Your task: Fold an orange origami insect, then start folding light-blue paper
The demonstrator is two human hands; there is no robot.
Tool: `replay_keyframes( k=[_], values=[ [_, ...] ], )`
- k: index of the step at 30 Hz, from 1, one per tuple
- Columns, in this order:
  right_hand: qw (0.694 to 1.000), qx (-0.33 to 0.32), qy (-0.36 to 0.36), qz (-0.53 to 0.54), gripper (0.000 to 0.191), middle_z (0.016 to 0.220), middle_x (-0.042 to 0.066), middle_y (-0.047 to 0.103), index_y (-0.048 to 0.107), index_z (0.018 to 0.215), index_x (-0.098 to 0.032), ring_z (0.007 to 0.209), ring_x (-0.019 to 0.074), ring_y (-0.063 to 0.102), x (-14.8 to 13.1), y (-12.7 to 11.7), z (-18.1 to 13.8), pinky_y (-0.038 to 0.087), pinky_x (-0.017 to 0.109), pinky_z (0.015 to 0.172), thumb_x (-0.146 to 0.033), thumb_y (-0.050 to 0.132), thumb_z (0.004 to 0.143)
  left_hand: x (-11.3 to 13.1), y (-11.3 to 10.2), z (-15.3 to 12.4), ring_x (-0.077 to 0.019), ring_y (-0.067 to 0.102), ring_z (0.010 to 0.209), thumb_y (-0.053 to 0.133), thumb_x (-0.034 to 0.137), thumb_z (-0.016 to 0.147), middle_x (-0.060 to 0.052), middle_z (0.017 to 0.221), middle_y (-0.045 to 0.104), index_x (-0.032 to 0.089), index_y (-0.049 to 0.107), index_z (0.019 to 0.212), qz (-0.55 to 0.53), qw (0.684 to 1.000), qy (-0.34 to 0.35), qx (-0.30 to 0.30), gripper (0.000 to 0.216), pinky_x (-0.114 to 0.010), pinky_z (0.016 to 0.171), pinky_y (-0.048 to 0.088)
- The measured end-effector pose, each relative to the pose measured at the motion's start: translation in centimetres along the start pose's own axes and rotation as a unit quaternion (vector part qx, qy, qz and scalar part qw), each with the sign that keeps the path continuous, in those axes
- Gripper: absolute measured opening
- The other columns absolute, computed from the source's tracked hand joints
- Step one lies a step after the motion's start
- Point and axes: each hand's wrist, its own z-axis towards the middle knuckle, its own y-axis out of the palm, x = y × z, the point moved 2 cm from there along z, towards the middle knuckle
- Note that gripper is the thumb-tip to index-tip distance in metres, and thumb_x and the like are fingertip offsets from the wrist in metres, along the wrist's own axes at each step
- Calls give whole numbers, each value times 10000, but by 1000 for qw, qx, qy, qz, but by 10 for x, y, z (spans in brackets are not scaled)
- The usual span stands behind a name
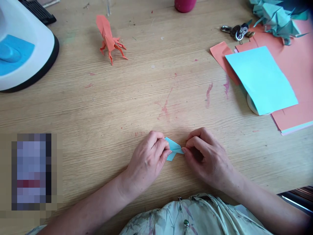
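Observation:
Between my two hands is a small piece of folded light-blue paper (174, 147), held just above or on the table near its front edge. My left hand (153, 153) is closed on its left part, with thumb and bent fingers pinching it and hiding some of the folds. At the narrow right tip, my right hand (207, 153) pinches the paper between thumb and forefinger. The other right fingers are curled.
The wooden table (137, 98) has pink stains. An orange origami figure (110, 39) stands at the back left, near a white-and-blue appliance (29, 55). At right lie a light-blue sheet (262, 80), orange sheets (295, 71), keys (237, 31) and teal origami (278, 21). A magenta container (185, 5) stands behind.

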Motion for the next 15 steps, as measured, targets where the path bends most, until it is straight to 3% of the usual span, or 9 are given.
replay_keyframes(
  k=[15],
  values=[
    [1000, 10, 0, -24, 125, 885, 76, 582, 585, 789, -178, 773, 197, 573, 1, 2, 4, 461, 331, 649, -129, 616, 900, 10, 3, 6, -214, 594, 899, 501, 111, 946, -80, 958, 548, 153, 553, 894, 60, 998, -5, 13, 85, -347, 789, 585]
  ],
)
